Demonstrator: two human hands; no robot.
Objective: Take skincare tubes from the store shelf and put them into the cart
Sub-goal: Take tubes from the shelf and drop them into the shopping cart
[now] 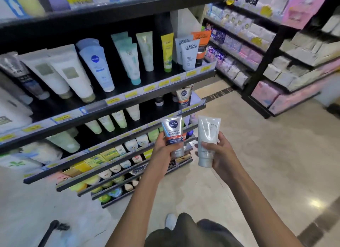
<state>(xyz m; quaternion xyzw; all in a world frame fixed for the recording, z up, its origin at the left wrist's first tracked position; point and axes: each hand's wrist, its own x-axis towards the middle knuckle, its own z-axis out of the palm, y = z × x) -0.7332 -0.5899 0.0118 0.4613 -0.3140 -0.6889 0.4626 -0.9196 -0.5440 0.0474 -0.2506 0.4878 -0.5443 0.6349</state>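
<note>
Each grip is clamped round a tube's lower half, the left hand [166, 147] on the Nivea tube [173, 134], the right hand [219, 153] on the pale tube [207, 140], labels up, seemingly for reading, clear of the shelf [114, 103], cart unseen.

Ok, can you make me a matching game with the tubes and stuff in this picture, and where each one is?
Things:
1. Nivea Men tube
2. plain white tube
3. yellow tube
4. L'Oreal Men Expert tube

Places:
A. held in the right hand
B. standing on the shelf, just left of the L'Oreal tubes
C. held in the left hand
D. standing on the shelf near its right end

Pairs: 1-C, 2-A, 3-B, 4-D
</note>
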